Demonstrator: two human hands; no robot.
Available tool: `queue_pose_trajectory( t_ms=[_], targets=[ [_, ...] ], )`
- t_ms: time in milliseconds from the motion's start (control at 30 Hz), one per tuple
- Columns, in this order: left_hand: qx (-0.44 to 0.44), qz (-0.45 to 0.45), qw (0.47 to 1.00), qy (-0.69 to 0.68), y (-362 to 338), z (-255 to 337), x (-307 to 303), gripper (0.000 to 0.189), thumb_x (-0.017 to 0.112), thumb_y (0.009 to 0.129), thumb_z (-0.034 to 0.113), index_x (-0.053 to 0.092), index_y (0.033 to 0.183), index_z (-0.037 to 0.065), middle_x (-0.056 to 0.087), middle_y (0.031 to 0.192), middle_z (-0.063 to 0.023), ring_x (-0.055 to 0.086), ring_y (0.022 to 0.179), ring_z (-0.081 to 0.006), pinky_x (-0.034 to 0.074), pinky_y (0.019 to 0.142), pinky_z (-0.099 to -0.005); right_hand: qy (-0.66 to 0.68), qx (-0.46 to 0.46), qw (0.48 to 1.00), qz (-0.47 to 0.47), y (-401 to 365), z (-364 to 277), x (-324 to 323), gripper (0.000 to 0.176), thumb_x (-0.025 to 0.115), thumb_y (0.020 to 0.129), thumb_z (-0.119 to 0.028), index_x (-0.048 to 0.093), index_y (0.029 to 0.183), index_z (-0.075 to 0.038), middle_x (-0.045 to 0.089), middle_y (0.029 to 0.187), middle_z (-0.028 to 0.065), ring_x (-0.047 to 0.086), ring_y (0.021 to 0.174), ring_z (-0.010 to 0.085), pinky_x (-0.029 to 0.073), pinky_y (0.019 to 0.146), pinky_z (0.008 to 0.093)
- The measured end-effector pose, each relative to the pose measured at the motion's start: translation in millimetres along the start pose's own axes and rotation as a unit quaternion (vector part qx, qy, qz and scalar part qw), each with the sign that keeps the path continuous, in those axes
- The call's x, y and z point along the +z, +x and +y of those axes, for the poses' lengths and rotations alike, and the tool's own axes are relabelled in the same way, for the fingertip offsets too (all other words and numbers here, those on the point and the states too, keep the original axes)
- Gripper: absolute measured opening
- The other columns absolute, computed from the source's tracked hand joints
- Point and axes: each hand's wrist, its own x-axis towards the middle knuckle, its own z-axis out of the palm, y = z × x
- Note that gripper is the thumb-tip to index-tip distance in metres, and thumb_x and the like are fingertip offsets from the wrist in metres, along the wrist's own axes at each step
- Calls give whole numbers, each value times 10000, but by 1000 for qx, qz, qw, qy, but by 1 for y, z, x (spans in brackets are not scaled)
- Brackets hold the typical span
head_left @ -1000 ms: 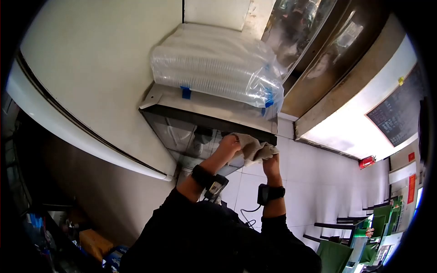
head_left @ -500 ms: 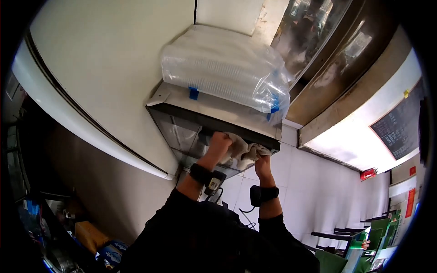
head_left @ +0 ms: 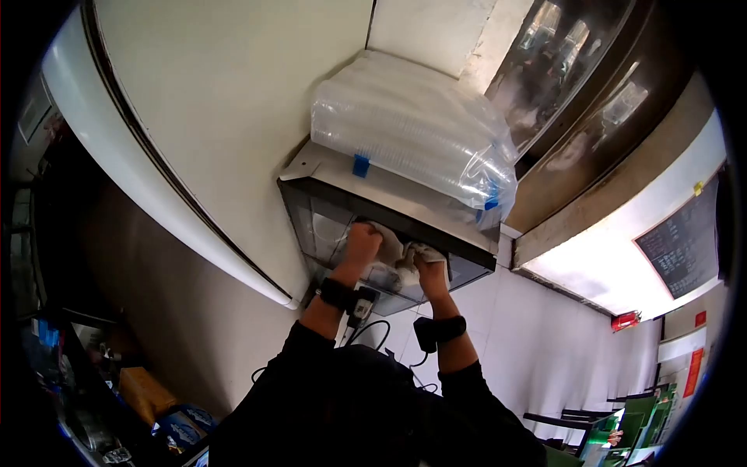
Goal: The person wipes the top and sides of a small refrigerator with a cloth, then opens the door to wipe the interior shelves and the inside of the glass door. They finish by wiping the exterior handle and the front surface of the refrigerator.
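A beige-grey cloth is bunched up against the glass front of a dark-framed metal cabinet. My left hand is closed on the cloth's left part, just below the cabinet's top edge. On its right part, my right hand grips the same cloth, its fingers partly hidden by the folds. Both hands are close together in front of the glass panel. Black bands with small devices and cables are strapped round both wrists.
A clear plastic bag of stacked clear items lies on the cabinet top. A large pale panel stands close on the left. At right are a blackboard, a red fire extinguisher and green furniture. A cardboard box sits lower left.
Both hands have moved left along the cabinet's glass front with the cloth, the right hand away from the right corner. The view has shifted, so the cabinet appears further right.
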Motion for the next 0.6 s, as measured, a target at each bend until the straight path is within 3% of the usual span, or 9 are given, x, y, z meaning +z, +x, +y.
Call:
queue_pose_trajectory(
  t_ms=[133,167,233,300,367,433,500,533,600],
  targets=[
    [-112,-43,988,-96,20,-54,-30,95,471,564,43,535,570,-26,510,511,-128,503,478,-213,388,474,-318,-110,-46,993,22,6,26,17,185,495,721,-73,503,893,-5,520,890,63,470,818,171,376,686,288],
    [-18,-14,999,40,22,-90,-32,101,496,571,61,545,609,-18,530,576,-138,517,532,-231,403,512,-322,-466,-253,846,-60,8,81,6,240,475,733,-71,476,966,-12,510,949,94,468,865,197,373,727,310],
    [74,23,982,175,20,-176,-32,119,520,577,80,556,647,-10,549,641,-148,531,587,-250,418,549,-326,-273,-30,958,-82,2,131,21,303,445,739,-73,436,1037,-17,490,998,143,465,913,250,364,774,335],
    [88,-41,829,550,21,-245,-39,169,554,582,137,550,678,-2,542,711,-169,519,656,-294,423,611,-353,-388,-36,907,-159,-4,135,26,312,436,745,-87,427,1048,-15,476,1021,154,456,934,263,359,789,339],
    [151,8,816,559,30,-183,-53,166,540,582,127,548,667,-15,544,712,-176,519,656,-300,416,597,-358,-496,-51,838,-222,16,125,38,321,426,751,-100,418,1060,-13,461,1044,166,446,954,277,353,803,344],
    [201,45,802,561,24,-118,-69,165,527,582,117,545,656,-29,546,713,-182,520,656,-307,408,582,-363,-312,-177,924,-129,25,95,51,302,413,765,-112,432,1048,-8,479,1026,150,462,944,257,364,795,329],
    [-157,141,963,166,44,-76,-91,158,488,583,83,528,630,-62,540,650,-188,513,604,-319,394,540,-365,-474,-294,817,-147,47,73,64,271,415,769,-102,455,1017,-1,504,996,124,481,914,240,374,772,307],
    [-137,198,958,158,52,-79,-101,155,469,587,71,522,624,-71,529,607,-185,501,556,-310,380,509,-363,-280,-133,938,-157,52,42,77,265,427,754,-81,463,1006,-6,514,972,121,488,894,246,384,752,310],
    [-116,255,948,150,60,-80,-119,155,450,591,58,517,617,-79,518,563,-183,489,507,-301,365,478,-361,-65,41,985,-153,55,7,98,262,438,740,-60,472,995,-10,524,947,119,496,874,253,394,732,313]
  ],
)
